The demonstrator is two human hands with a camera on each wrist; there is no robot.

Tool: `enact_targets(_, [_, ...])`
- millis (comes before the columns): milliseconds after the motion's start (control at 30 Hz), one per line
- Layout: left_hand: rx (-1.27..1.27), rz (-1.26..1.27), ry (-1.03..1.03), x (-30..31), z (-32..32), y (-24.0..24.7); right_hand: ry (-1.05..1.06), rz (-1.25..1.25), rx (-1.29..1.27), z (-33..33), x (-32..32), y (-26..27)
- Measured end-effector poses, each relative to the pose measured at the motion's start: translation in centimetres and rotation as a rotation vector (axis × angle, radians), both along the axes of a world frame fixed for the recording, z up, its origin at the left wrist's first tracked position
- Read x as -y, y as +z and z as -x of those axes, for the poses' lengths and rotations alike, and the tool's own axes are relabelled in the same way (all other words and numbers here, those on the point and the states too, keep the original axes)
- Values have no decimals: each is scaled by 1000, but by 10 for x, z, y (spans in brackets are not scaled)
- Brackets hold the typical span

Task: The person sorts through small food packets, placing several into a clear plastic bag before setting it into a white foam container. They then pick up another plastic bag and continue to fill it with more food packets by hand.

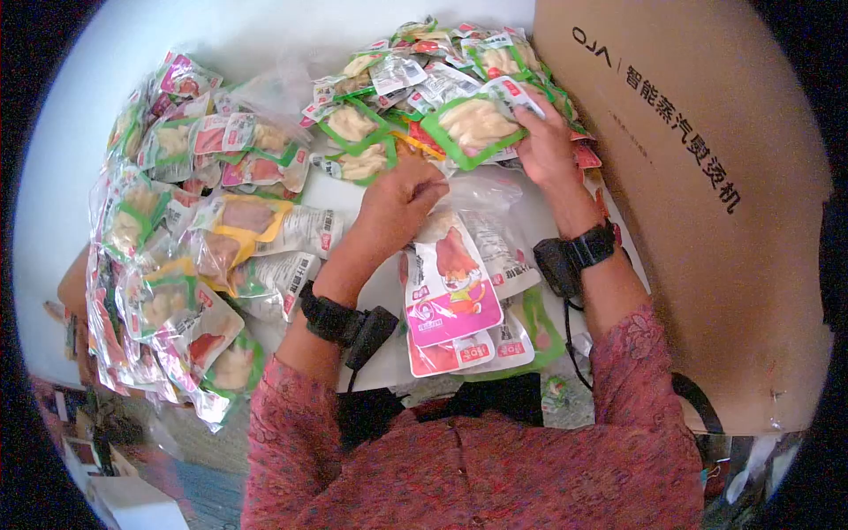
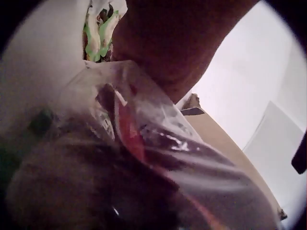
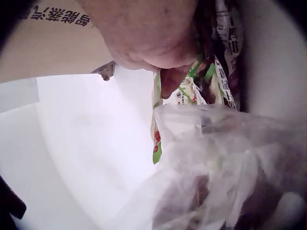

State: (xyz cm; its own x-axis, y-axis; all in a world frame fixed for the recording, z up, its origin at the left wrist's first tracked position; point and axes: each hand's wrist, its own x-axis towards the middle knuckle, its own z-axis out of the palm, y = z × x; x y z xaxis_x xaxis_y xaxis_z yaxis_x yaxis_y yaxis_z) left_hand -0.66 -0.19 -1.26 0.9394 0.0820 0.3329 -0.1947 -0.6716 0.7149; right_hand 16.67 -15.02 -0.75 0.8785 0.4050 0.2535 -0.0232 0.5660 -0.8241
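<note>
Green-edged packet (image 1: 473, 131), pale contents: held before the near edge of a far pile of packets (image 1: 428, 72). Runs lower left to upper right in head view; printed end toward the right hand (image 1: 546, 146), free end angled toward the left hand (image 1: 402, 196). Pinched at the printed end by the right fingers. Left fingers curled, apparently pinching the edge of a clear bag (image 1: 486, 190).

Key relation, by judgement: packet to bag. Lies just beyond the bag, with long axis slanting across; right hand nearer the packet, left hand nearer the bag. Cannot tell contact from gap between packet and film.

Farther out: pink-and-white packet (image 1: 449, 287) on the near side, over others, on white table (image 1: 375, 287); inside or outside the bag, unclear. Left, another heap of packets (image 1: 177, 305); right, tall cardboard box (image 1: 698, 291).
</note>
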Motion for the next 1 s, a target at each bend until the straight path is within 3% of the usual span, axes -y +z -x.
enact_targets(67, [418, 79, -23, 6, -1, 2, 59, 41, 41, 8, -2, -1])
enact_targets(100, [410, 71, -30, 9, 1, 8, 53, 32, 34, 14, -2, 3])
enact_targets(200, [470, -105, 12, 17, 12, 30, 368, 165, 47, 27, -4, 8])
enact_targets(233, [483, -120, 29, 20, 13, 33, 368, 156, 41, 32, -3, 11])
enact_targets(300, [489, -138, 46, 20, 14, 32, 530, 393, 229, 39, 1, 16])
enact_targets(333, [520, -123, 49, 18, 11, 29, 530, 517, 370, 36, 0, 13])
enact_targets(467, [546, 49, 47, 11, 1, 17, 742, 379, 268, 48, 4, 16])
enact_targets(567, [508, 129, 56, 6, -5, 9, 822, 571, 403, 53, 8, 18])
enact_targets(633, [461, 153, 39, 9, -4, 7, 1084, 531, 435, 48, 7, 14])
enact_targets(800, [423, 176, 23, 10, -7, 1, 1014, 571, 473, 46, 9, 8])
enact_targets(867, [228, 365, 2, 8, -7, -1, 964, 590, 492, 41, 8, 14])
enact_targets(933, [127, 417, 24, 6, -6, -6, 488, 751, 806, 36, 4, 14])
enact_targets(967, [13, 467, 45, 4, -7, -9, 489, 756, 817, 33, 3, 14])
enact_targets(1000, [-60, 472, -30, 2, -9, -11, 310, 717, 707, 31, 2, 15])
